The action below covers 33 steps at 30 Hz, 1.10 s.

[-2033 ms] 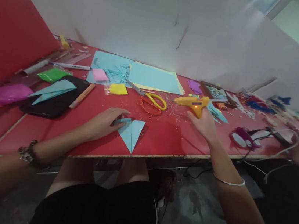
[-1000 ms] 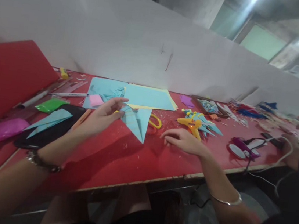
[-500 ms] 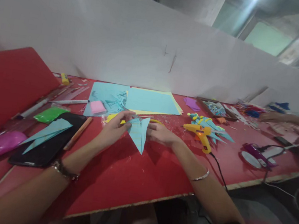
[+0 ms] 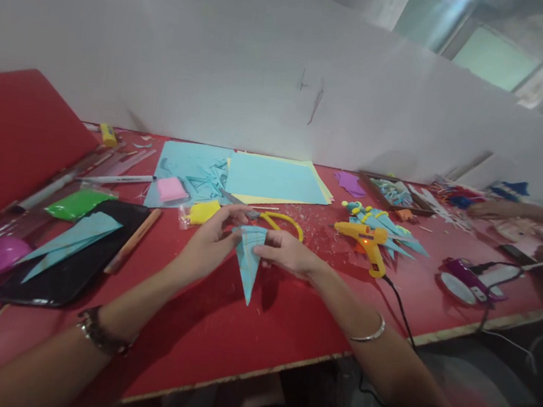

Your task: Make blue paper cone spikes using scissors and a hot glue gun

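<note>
A narrow, pointed piece of folded light-blue paper (image 4: 249, 264) hangs tip down between my hands, over the red table. My left hand (image 4: 216, 236) pinches its upper left edge. On the right side, my right hand (image 4: 287, 253) grips it with the thumb lying across its front. Just behind my hands lie yellow-handled scissors (image 4: 293, 223), their blades partly covered by my left fingers. More folded blue paper pieces (image 4: 76, 243) rest on a black phone-like slab (image 4: 53, 280) at the left.
A yellow glue gun (image 4: 364, 240) with a lit orange light lies to the right, beside a blue paper figure (image 4: 380, 222). Blue sheets (image 4: 279, 179) lie at the back. A purple device (image 4: 470, 283) and another person's hand (image 4: 493, 209) are farther right. Clay packets (image 4: 76, 204) lie left.
The folded blue paper has gone from a wider, two-flapped shape to a narrow cone-like one. My right thumb now lies over its front, and the yellow scissor handles show more.
</note>
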Each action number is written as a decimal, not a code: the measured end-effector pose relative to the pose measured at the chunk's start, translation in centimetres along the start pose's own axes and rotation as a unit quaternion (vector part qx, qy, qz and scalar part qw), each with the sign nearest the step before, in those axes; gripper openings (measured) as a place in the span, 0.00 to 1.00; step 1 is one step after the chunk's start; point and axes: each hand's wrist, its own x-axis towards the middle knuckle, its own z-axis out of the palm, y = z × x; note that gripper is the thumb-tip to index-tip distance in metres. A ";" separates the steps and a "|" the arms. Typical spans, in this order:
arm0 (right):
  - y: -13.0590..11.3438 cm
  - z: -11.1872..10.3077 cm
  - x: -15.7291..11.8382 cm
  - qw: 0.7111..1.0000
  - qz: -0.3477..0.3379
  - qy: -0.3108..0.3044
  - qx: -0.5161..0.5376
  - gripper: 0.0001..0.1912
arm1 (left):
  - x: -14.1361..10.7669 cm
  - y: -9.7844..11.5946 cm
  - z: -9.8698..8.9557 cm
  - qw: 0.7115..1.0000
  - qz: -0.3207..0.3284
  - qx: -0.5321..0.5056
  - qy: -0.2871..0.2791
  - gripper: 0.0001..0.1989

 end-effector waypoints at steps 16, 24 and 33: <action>-0.5 0.7 0.1 0.971 -0.067 0.177 0.146 0.19 | 0.1 -0.2 -1.2 0.992 -0.065 -0.008 -0.104 0.23; 0.7 0.9 0.3 0.984 -0.060 0.157 0.061 0.18 | -0.7 -0.7 0.8 0.987 0.038 0.155 -0.034 0.15; 0.2 0.7 -0.1 0.990 -0.080 0.118 -0.018 0.18 | -0.8 -0.4 0.7 0.987 0.047 0.150 -0.039 0.18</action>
